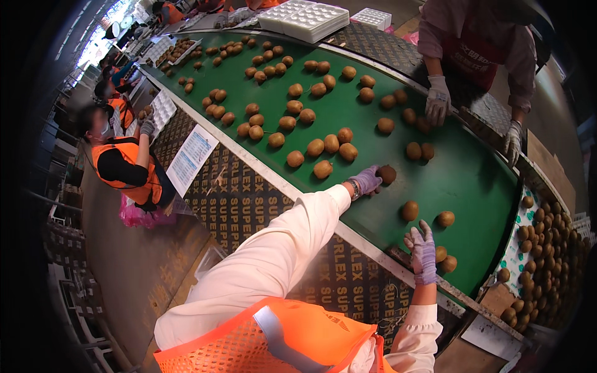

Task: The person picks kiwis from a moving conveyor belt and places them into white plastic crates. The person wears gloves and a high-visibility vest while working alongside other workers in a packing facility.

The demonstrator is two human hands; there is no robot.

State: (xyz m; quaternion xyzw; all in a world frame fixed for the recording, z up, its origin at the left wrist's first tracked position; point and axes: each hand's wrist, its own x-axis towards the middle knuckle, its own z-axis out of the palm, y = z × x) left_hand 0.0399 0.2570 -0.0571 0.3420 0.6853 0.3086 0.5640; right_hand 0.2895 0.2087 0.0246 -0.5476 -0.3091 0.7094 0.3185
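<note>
A green conveyor belt [447, 196] crosses in front of me with many loose brown kiwifruit on it. My left hand [367, 181], in a thin purple and white glove with a wristwatch at the cuff, reaches over the belt. Its fingers touch a dark kiwifruit [386, 174]; whether they grip it cannot be seen. My right hand [423, 252], gloved alike, is raised over the near belt edge with its fingers apart. Close to it lie an upright kiwifruit [410, 211], another kiwifruit [446, 218] and a pair of kiwifruit [448, 264], partly behind the hand.
Opposite me stands a co-worker in a red apron [473, 60], one gloved hand over the belt. Kiwifruit fill a bin [550, 247] at the belt's right end. White trays [312, 21] are stacked on the far side. Co-workers in orange vests [126, 163] stand at left, near a printed sheet [191, 157].
</note>
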